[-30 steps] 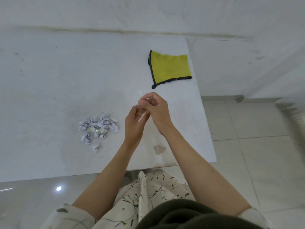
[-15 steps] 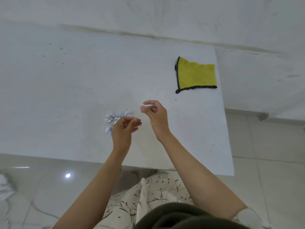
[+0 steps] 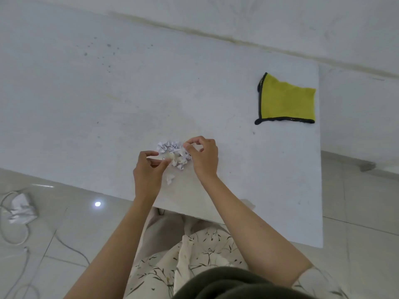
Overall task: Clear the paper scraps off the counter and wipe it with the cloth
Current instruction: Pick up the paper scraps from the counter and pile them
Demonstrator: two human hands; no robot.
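Observation:
A small pile of crumpled white paper scraps (image 3: 173, 152) lies on the white counter (image 3: 103, 100) near its front edge. One loose scrap (image 3: 170, 178) sits just in front of the pile. My left hand (image 3: 149, 171) is at the pile's left side, fingers curled, a gap between thumb and forefinger, and the thumb tip touches the scraps. At the pile's right side, my right hand (image 3: 204, 157) pinches a scrap between thumb and forefinger. The yellow cloth (image 3: 288, 104) with a black hem lies flat at the counter's far right, well away from both hands.
The counter ends at a right edge just past the cloth, with tiled floor (image 3: 356, 212) beyond. A white cable and a white bundle (image 3: 20, 209) lie on the floor at the left. A wall runs along the back of the counter.
Both hands have come down from mid-air, where they were close together, onto the scrap pile. The view has swung left, so the pile now sits between the hands.

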